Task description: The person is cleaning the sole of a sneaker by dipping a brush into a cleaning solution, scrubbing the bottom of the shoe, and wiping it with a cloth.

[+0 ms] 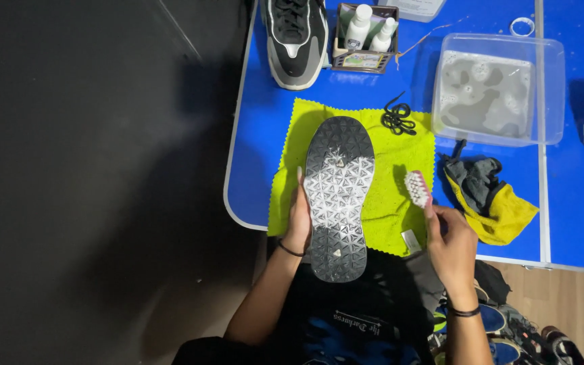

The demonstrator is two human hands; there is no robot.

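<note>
A shoe is held sole-up over the near edge of the blue table, its toe pointing to twelve o'clock and its heel toward the body. White foam is spread over the middle of the black tread. The shoe is steadied at nine o'clock by the left hand, whose fingers are laid flat along the sole's edge and wrapped under it, so that the shoe is gripped from the side. A brush with a pinkish head and soapy bristles is pinched in the right hand, the fingers closed round its handle; the brush is kept at three o'clock from the shoe, near it but not touching. A lime-green cloth is spread on the table beneath both. A coil of black laces is seen on the cloth at one o'clock from the shoe. Further at two o'clock a clear tub of sudsy water is set, and below it, at three o'clock, a crumpled grey and yellow rag. At twelve o'clock a second shoe is stood upright, and just to its right a small basket with white bottles.
</note>
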